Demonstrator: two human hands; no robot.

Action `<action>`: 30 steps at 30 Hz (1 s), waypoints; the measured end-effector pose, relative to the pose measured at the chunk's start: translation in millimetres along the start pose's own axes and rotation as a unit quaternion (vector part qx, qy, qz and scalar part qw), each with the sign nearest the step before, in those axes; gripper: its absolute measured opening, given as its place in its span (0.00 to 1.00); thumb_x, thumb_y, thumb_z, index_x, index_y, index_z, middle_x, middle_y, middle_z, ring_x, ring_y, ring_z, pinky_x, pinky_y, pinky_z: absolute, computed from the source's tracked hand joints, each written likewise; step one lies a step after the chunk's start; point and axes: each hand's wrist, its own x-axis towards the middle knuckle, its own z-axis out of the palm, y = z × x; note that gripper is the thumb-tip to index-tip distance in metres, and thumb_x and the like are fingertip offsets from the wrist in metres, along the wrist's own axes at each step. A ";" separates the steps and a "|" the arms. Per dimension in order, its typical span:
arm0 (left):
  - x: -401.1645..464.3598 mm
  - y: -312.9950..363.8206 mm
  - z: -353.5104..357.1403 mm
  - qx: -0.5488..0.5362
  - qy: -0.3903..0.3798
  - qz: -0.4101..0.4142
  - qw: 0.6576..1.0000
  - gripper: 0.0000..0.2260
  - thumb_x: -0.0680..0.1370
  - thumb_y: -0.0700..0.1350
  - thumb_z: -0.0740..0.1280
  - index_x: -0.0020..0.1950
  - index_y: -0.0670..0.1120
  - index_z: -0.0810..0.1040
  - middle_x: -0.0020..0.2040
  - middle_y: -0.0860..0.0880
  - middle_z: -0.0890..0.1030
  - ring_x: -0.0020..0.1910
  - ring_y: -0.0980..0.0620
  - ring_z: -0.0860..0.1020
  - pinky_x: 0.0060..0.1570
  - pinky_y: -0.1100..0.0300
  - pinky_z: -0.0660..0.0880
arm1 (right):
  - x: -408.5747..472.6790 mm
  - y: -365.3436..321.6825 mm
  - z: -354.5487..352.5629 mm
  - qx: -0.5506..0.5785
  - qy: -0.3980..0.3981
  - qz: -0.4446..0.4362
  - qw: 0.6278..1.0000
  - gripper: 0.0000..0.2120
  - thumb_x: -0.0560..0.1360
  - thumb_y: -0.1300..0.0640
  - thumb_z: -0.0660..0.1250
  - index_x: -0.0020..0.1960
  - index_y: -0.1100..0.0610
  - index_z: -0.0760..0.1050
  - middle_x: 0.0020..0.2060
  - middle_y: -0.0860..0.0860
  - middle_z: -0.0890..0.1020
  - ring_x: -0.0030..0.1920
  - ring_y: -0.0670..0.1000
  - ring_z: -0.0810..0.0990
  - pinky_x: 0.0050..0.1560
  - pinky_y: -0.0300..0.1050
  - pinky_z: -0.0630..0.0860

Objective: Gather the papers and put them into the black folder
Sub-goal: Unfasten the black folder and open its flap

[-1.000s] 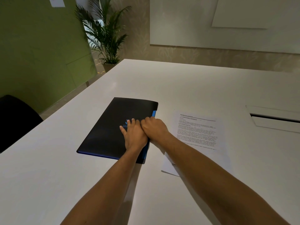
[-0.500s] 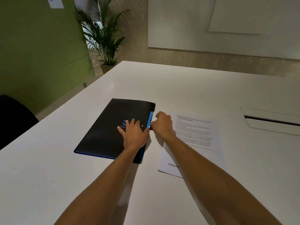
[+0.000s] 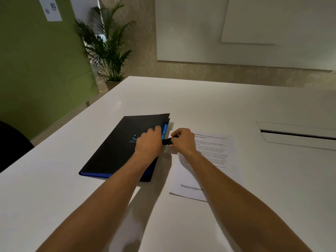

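Note:
A black folder (image 3: 116, 151) with blue edges lies on the white table (image 3: 200, 99), left of centre. My left hand (image 3: 149, 140) rests on its cover, fingers curled at the right edge. The cover's far right corner stands slightly raised. My right hand (image 3: 181, 140) is just right of the folder, pinching a small black closure tab (image 3: 167, 141) that sticks out from that edge. A printed sheet of paper (image 3: 218, 148) lies flat to the right of the folder, partly hidden under my right forearm.
A recessed cable slot (image 3: 298, 135) is set into the table at the right. A black chair (image 3: 12, 142) stands at the table's left edge. A potted palm (image 3: 109, 48) and a green wall are beyond the far left corner.
My right hand slid off the folder's cover to its right edge and pulled the black tab outward. My left hand's fingers moved to the edge, and the cover's far corner has lifted.

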 end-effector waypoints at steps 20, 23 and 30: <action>16.4 -2.2 -27.6 0.039 -0.051 -0.065 0.996 0.35 0.70 0.50 0.73 0.69 0.41 0.58 0.67 0.36 0.67 0.55 0.39 0.76 0.43 0.52 0.72 | 4.1 -4.4 -24.9 0.052 0.019 0.004 0.998 0.08 0.74 0.69 0.69 0.51 0.60 0.80 0.52 0.59 0.82 0.45 0.58 0.85 0.48 0.50 0.84; 17.3 -2.6 -31.1 -0.002 -0.053 -0.064 0.997 0.27 0.74 0.46 0.67 0.68 0.42 0.59 0.62 0.38 0.70 0.53 0.40 0.75 0.41 0.53 0.68 | 4.9 -2.8 -27.7 0.057 0.020 0.011 0.998 0.08 0.74 0.69 0.69 0.51 0.60 0.79 0.53 0.60 0.82 0.45 0.59 0.85 0.47 0.49 0.84; 15.1 -1.5 -25.5 -0.016 -0.065 -0.046 0.997 0.33 0.78 0.40 0.59 0.78 0.53 0.46 0.66 0.36 0.69 0.54 0.39 0.75 0.42 0.52 0.69 | 1.6 5.4 -29.1 -0.017 -0.022 -0.028 0.999 0.11 0.77 0.61 0.68 0.59 0.59 0.76 0.54 0.58 0.82 0.43 0.51 0.83 0.35 0.31 0.77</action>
